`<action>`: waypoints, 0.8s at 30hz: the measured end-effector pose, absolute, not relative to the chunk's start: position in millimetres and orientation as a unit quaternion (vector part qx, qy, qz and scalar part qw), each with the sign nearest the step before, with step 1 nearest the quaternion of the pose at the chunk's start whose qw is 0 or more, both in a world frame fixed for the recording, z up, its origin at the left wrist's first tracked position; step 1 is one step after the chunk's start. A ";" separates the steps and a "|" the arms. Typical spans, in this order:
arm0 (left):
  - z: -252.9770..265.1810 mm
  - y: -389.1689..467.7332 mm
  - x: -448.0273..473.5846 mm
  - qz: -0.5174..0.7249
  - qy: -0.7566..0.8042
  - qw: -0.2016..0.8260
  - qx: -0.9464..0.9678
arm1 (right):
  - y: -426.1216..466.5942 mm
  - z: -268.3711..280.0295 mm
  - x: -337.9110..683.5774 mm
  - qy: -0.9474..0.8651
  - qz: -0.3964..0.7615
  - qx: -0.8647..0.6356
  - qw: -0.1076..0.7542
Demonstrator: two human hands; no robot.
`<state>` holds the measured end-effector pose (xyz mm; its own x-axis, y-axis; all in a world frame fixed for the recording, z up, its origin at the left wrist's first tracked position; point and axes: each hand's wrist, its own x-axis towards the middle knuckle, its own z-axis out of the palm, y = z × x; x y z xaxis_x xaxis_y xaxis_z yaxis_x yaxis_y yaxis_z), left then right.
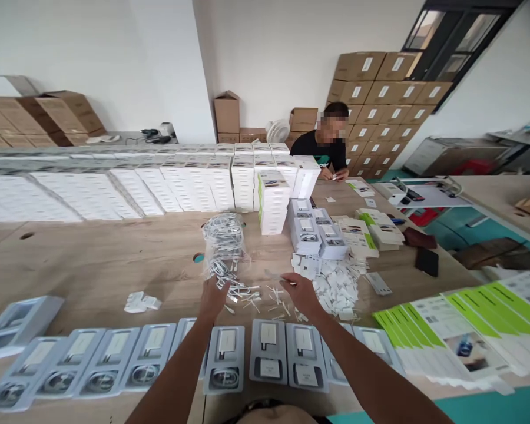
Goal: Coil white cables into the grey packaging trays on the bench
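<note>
A bag of coiled white cables (223,232) lies in the middle of the table, with loose cables (238,288) spilling from its near end. My left hand (212,299) is closed at these loose cables, its fingers around a cable. To the right, my right hand (299,292) pinches a small, pale, thin piece (271,275), too blurred to name. Beneath it lie several short white ties (281,303). A heap of small white cards (338,288) is just right of that hand. Nearer me stands a row of grey trays, one holding a white charger (227,341) and a coiled cable (224,378).
White boxes (176,185) form a long wall across the table's far side. Filled trays (304,229) are stacked right of centre. Green-and-white printed sleeves (450,335) spread at right. A co-worker (324,144) sits beyond, hands on a small item. An empty tray (20,324) rests far left.
</note>
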<state>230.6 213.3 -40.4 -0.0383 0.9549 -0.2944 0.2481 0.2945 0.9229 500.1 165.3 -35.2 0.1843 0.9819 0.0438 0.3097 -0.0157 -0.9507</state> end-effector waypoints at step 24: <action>10.9 88.7 264.8 0.232 0.385 0.823 0.348 | 99.2 40.4 489.2 -0.881 0.039 -0.421 0.210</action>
<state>264.8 88.7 10.9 0.5960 0.6498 -0.4717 -0.1143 0.6501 0.7512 489.2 99.2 40.4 -0.5571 0.7593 0.3363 0.7263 0.6418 -0.2460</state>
